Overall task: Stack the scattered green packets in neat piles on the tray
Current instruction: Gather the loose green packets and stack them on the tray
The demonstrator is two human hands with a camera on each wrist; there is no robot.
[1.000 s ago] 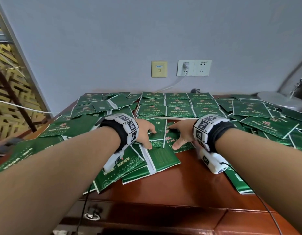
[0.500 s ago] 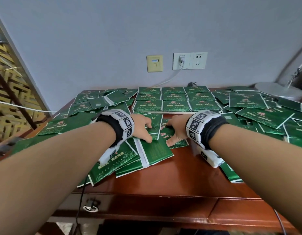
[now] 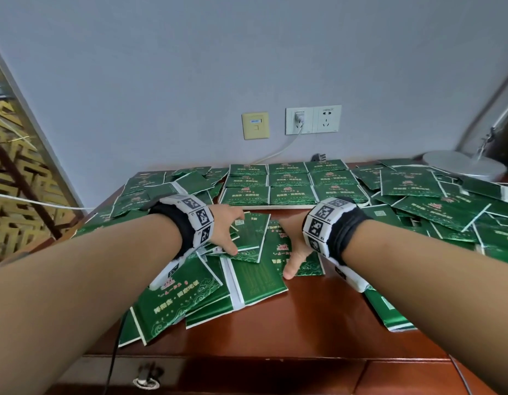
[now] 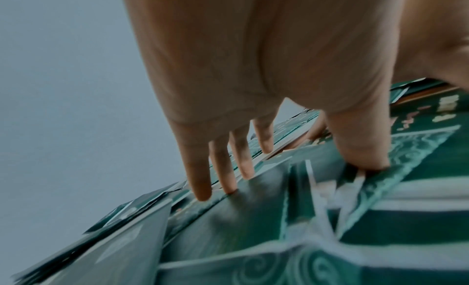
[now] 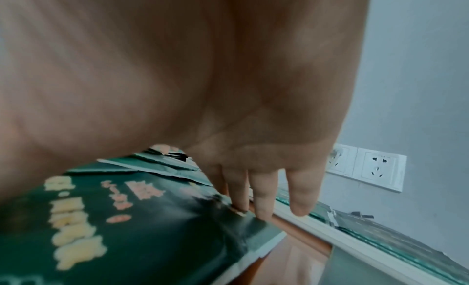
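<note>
The left hand (image 3: pixel 225 226) rests on a loose clump of green packets (image 3: pixel 248 238) just in front of the tray (image 3: pixel 292 207), fingers (image 4: pixel 203 181) extended and spread, thumb pressing a packet edge. The right hand (image 3: pixel 292 240) lies beside it on an adjacent packet (image 5: pixel 142 213), its fingers (image 5: pixel 264 197) straight and reaching over the far edge. Neither hand has closed around a packet; the two are near each other but apart.

The tray, against the wall, carries a grid of squared piles covering its visible top.

Many loose packets lie overlapping to the left and right of the tray and in front of it on the wooden desk (image 3: pixel 304 332). Judgement: the task is partly done; the bulk of the scattered packets remain to be gathered, squared and added.
</note>
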